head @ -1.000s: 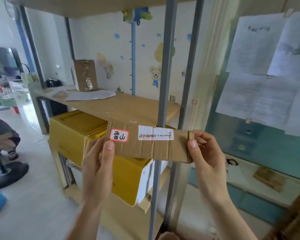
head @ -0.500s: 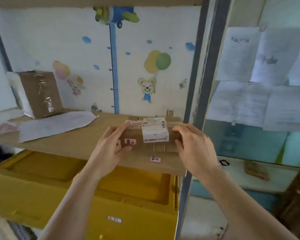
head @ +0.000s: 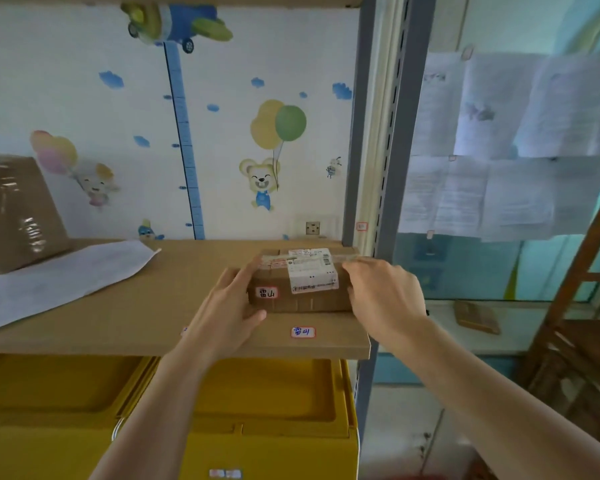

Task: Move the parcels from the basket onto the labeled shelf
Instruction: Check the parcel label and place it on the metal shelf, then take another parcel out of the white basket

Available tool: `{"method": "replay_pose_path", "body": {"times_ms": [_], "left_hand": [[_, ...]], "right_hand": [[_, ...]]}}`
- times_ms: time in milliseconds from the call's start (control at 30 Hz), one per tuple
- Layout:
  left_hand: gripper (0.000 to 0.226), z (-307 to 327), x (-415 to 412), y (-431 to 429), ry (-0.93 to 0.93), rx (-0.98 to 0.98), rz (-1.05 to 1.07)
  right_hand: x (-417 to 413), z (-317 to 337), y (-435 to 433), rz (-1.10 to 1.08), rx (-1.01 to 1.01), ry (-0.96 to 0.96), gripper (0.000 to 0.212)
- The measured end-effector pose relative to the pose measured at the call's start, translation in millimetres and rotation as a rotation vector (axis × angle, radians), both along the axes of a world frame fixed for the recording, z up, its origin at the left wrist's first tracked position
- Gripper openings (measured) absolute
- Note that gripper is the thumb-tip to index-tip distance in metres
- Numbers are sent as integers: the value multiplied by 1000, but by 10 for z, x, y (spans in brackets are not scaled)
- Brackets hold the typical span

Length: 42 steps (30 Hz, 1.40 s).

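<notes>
- Yellow crates [head: 264, 410] — nearest item, stored below the shelf board; lids closed, a small sticker on the front face.
- Shelf board [head: 136, 306] — the landmark for this entry. Wooden, level. A red-bordered shelf label [head: 302, 332] with two handwritten characters sits near its front edge, toward its right end.
- Left hand [head: 227, 313] — over the front of the board, palm and fingers pressed against the parcel's left end, thumb low at the front corner. Closed around that end.
- Right hand [head: 383, 294] — at the board's right end, fingers wrapped over the parcel's right end. Gripping likewise.
- Parcel [head: 302, 282] — brown cardboard box resting on the board, directly behind the shelf label. White shipping slip on top; a parcel tag [head: 266, 293] on its front face appears to carry the same two characters as the shelf label.
- Key relation: the parcel's long axis runs left to right, parallel to the board's front edge, and lies squarely between the two hands — neither hand is clearly nearer. Judged placed; release looks the next step, both hands drawing straight back toward the person.
- White paper sheet [head: 59, 275] — flat on the board, well left of the parcel.
- Taped box [head: 18, 213] — at the board's far left, leaning, near the back.
- Metal uprights [head: 355, 133] — at the board's right end; decorated wall behind.
</notes>
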<state>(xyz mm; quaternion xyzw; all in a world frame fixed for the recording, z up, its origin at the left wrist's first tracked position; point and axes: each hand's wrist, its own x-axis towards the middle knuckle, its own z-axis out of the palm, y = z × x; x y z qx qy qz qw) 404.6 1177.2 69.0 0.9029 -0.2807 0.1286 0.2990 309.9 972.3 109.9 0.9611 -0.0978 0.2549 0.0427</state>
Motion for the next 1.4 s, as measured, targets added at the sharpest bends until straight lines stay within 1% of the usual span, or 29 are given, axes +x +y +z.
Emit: {"method": "replay_pose_path", "body": {"times_ms": [33,100,167,267,333,433,533,767,933,1033,1133,1267,1400], "left_hand": [[89,34,-78,10,-21,-33,16],[82,100,-277,1,-132,-137,24],[79,177,-490,-77,-237,-209,-34],[72,270,-809,-416,-291,-272,-189],[66,328,-1043,-804,-315,-290,-293],[60,350,-1422,-1548,-327,-298,-461],[54,286,-1861,-2460,-320,-313,-602],[49,99,-3150,-4846,-230,-436,-957],[52,30,-3892,-6191,-117,-407,-1126],[50,-38,-4107,-6853,-65,-388,-1170],[51,-178,-4153,-7511,-33,-370,-1169],[54,-425,-4050,-8518,27,-375,-1126],[55,-613,-3828,-9517,55,-339,-1112]], "right_hand": [[-42,11,-16,45,20,-63,29],[-192,26,-76,188,89,-245,34],[-395,10,-203,351,152,-378,37],[-724,-76,-524,480,257,-450,43],[-973,-121,-829,487,368,-405,54],[-1469,-156,-1463,406,454,-289,69],[-2143,-156,-2262,299,469,-277,77],[-3986,-252,-4111,-44,466,-395,74],[-4924,-268,-5077,-257,474,-464,70],[-5156,-370,-5604,-323,495,-527,71],[-5150,-568,-6112,-350,520,-539,72],[-4911,-831,-7014,-388,511,-515,70],[-4477,-1092,-8192,-462,547,-485,70]]}}
